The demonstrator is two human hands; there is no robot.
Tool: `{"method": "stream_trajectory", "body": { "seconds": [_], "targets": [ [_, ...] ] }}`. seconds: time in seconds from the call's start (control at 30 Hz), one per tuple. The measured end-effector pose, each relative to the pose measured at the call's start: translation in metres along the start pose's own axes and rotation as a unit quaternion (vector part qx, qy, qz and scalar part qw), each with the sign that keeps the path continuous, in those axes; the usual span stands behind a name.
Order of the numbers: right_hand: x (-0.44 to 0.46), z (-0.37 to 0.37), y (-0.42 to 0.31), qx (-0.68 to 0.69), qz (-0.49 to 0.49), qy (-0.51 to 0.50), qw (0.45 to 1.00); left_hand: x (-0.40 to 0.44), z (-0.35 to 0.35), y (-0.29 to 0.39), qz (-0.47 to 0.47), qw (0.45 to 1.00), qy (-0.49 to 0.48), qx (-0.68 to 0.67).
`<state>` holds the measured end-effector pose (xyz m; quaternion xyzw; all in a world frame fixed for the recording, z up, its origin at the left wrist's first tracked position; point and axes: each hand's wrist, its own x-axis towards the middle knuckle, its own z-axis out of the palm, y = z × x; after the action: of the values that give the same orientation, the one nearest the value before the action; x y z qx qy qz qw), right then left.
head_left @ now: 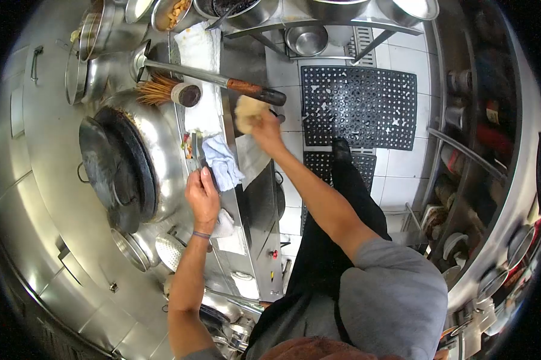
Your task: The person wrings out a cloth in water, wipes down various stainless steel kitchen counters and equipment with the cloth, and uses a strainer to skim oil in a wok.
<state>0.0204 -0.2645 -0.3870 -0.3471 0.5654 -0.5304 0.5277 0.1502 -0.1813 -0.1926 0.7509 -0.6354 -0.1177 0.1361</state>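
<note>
My left hand (202,196) is closed at the counter's edge, thumb pointing away from me. Its fingers are curled around the end of a narrow dark handle (198,150), whose kind I cannot make out. Beside that thumb lies a crumpled pale blue cloth (222,163). My right hand (265,127) reaches out past the counter's edge, closed on a beige cloth (250,113) that looks slightly blurred. Just beyond it, a ladle's wooden handle (255,91) sticks out over the edge. A bamboo brush (169,91) rests on the counter near a white towel (199,54).
A wok (153,144) with a dark round pan (105,168) stands on the left. Food containers (171,13) line the far end. A perforated skimmer (169,251) lies nearer me. Black rubber mats (357,108) cover the floor, and shelving (462,150) runs along the right.
</note>
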Motion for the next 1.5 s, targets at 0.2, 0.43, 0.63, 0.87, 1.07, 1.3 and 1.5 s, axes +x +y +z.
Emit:
{"method": "stream_trajectory", "body": {
  "seconds": [0.2,0.43,0.63,0.87,1.07,1.3,1.5],
  "targets": [
    [0.027,0.051,0.004,-0.099,0.012,-0.008,0.995,-0.004,0.002,-0.007,-0.025,0.999,0.000,-0.020],
    [0.207,0.061,0.103,-0.195,-0.084,0.089,0.973,0.000,-0.003,0.001,-0.040,0.999,-0.018,-0.011],
    [0.241,0.056,0.118,-0.308,-0.039,-0.036,0.950,0.002,-0.005,0.003,-0.031,0.999,-0.033,-0.006],
    [0.206,0.038,0.104,-0.078,-0.046,0.015,0.996,0.003,-0.004,0.006,-0.051,0.997,-0.049,-0.016],
    [0.243,0.021,0.211,-0.424,0.135,-0.145,0.884,0.004,-0.005,0.010,-0.076,0.996,-0.039,-0.037],
    [0.151,0.001,0.185,-0.027,0.071,-0.070,0.995,0.002,-0.006,0.004,-0.063,0.997,-0.050,-0.015],
    [0.115,-0.002,0.255,-0.127,0.267,-0.129,0.946,0.001,-0.005,0.002,-0.052,0.998,-0.044,-0.003]
  ]
}}
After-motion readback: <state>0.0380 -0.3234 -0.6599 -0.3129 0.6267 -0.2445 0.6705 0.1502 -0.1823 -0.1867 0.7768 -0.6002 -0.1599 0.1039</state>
